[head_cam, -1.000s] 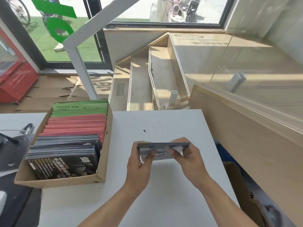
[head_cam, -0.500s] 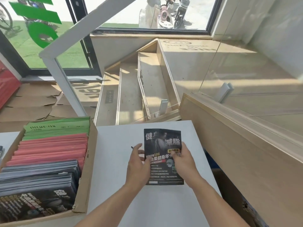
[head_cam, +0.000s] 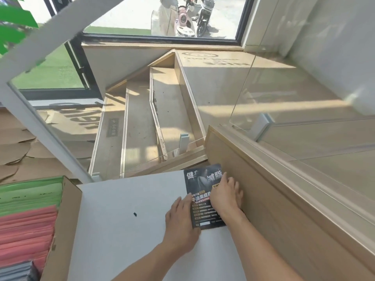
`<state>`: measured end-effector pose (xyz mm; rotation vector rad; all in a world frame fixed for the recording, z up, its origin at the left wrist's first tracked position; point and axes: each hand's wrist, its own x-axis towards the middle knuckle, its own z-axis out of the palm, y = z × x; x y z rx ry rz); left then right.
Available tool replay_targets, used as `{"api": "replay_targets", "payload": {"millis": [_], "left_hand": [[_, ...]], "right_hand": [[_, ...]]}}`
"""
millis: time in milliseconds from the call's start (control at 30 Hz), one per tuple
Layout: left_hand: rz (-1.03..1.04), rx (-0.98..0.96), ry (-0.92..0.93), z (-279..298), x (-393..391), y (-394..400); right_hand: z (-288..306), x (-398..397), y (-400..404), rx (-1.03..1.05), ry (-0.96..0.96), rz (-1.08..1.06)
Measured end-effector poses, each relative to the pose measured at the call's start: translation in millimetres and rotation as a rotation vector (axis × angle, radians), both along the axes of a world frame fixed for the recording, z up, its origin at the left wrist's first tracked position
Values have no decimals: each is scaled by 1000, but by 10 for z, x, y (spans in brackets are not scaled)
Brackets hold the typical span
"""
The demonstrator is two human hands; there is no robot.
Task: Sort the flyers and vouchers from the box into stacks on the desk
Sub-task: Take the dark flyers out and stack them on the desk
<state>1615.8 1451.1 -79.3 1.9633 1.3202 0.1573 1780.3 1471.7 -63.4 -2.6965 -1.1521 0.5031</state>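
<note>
A dark flyer stack with white lettering lies flat at the far right corner of the white desk, against the wooden partition. My right hand rests flat on top of it, fingers straight. My left hand touches the stack's left edge with relaxed fingers. The cardboard box stands at the left edge of the view and holds green flyers, red vouchers and dark flyers on edge.
A tall wooden partition with a glass panel borders the desk on the right. A small black speck lies mid-desk. Beyond the desk's far edge, wooden stairs drop away. A white slanted beam crosses at the left.
The flyer stack went from held on edge above the desk to lying flat, then slid right to the desk's far right corner. Both hands followed it. My view swung right.
</note>
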Motion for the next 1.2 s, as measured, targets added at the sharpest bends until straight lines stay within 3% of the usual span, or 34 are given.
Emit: {"api": "replay_targets", "payload": {"millis": [267, 400, 533, 900, 1200], "left_hand": [[-34, -12, -192, -79, -11, -56], [52, -56, -221, -103, -7, -77], [131, -118, -244, -146, -33, -83], [12, -73, -303, -89, -89, -88], [63, -170, -274, -98, -98, -47]], "right_hand": [[172, 188, 453, -120, 283, 167], [192, 247, 706, -267, 245, 288], [124, 231, 778, -208, 176, 259], [103, 271, 748, -203, 137, 285], [115, 183, 590, -184, 65, 312]]}}
